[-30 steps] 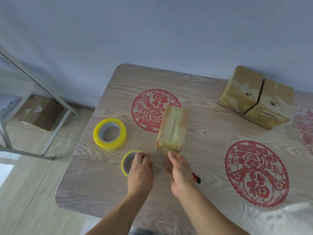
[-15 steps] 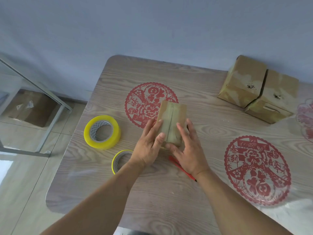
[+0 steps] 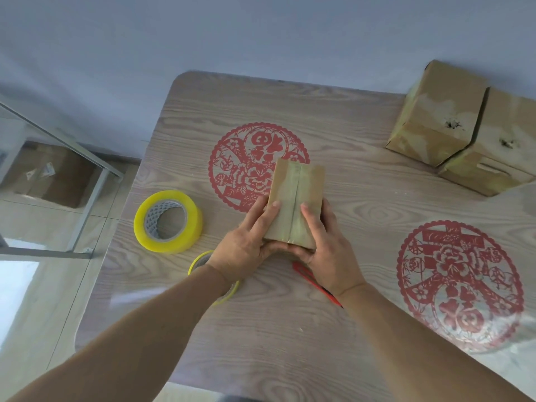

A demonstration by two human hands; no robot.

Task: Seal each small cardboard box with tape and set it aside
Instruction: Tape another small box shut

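Both hands, the left hand (image 3: 243, 245) and the right hand (image 3: 327, 242), are holding the taped little box (image 3: 295, 204) on the table (image 3: 290, 329), so it looks ready to join the two boxes (image 3: 464, 137) waiting far off.

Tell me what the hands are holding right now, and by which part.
Both hands, left and right, grip the small taped box at its near end, thumbs on top, fingers along its sides.

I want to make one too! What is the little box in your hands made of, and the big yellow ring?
The box looks like brown cardboard under glossy clear tape; it shines. The yellow ring seems to be a roll of plastic tape on a pale, patterned core, probably card.
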